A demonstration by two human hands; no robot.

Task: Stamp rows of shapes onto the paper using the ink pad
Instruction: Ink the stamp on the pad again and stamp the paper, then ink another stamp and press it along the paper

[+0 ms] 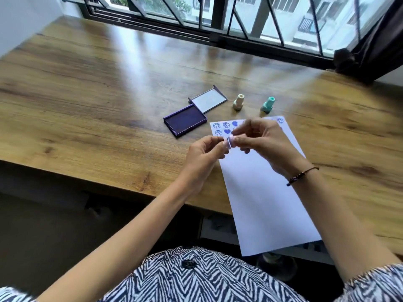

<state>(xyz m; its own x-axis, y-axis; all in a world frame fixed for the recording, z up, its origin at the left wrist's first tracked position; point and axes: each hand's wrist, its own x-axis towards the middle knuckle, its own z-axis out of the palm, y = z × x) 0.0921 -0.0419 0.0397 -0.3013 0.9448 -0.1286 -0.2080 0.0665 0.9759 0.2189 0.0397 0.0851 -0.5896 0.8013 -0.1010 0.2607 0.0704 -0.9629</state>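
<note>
A white paper (pixel 263 192) lies on the wooden table (pixel 87 94), its near end hanging over the edge. Blue circle and heart prints (pixel 226 127) sit along its far end. My left hand (pixel 205 155) and my right hand (pixel 259 140) meet above the paper, both pinching a small pale stamp (pixel 229 143) with a blue-inked face. The open ink pad (pixel 185 121) with its dark purple pad lies left of the paper, its lid (pixel 209 100) folded back behind it.
A cream stamp (pixel 238 102) and a teal stamp (pixel 267 105) stand upright just beyond the paper. A window with dark bars (pixel 218 22) runs along the far table edge, with a dark curtain (pixel 375 46) at the right.
</note>
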